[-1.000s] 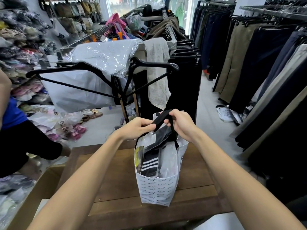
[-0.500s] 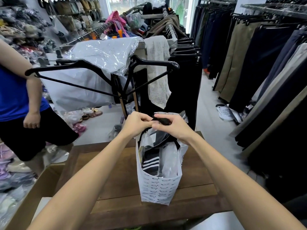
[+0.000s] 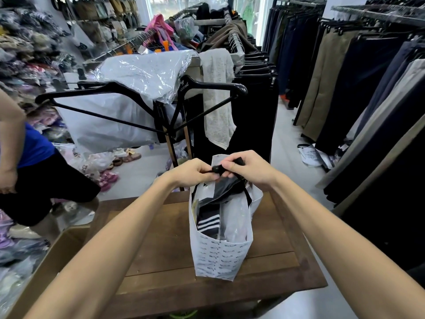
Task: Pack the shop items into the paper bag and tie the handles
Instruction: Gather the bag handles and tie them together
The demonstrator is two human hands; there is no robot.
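We see the bag (image 3: 220, 256) standing upright near the middle of the wooden table (image 3: 161, 249), a little toward its right side, with bare wood open on every side of it. The table's near edge runs just below the bag's base, and its far edge lies just behind the bag. Beyond the far edge, a black hanger rack (image 3: 174, 107) stands close behind the bag, draped with clear plastic (image 3: 147, 72) and a grey cloth (image 3: 217, 95). To the bag's right an open strip of floor (image 3: 287, 162) runs between the table and the hanging trousers (image 3: 345, 84).

Both hands meet directly above the bag's mouth. Our left hand (image 3: 195, 172) has its fingers curled tight, pinching the black handles (image 3: 217, 169) from the left. Our right hand (image 3: 250, 169) pinches the same handles from the right, thumb and fingers closed on the strap. The handles are bunched into a small dark lump between the two hands; we cannot tell whether it is a knot.

Inside the bag sit packed items (image 3: 213, 217): a dark striped piece and clear-wrapped packets.

Left of the table, another person (image 3: 27, 166) in blue and black bends near piled goods (image 3: 27, 54). A cardboard box (image 3: 53, 256) rests against the table's left edge.
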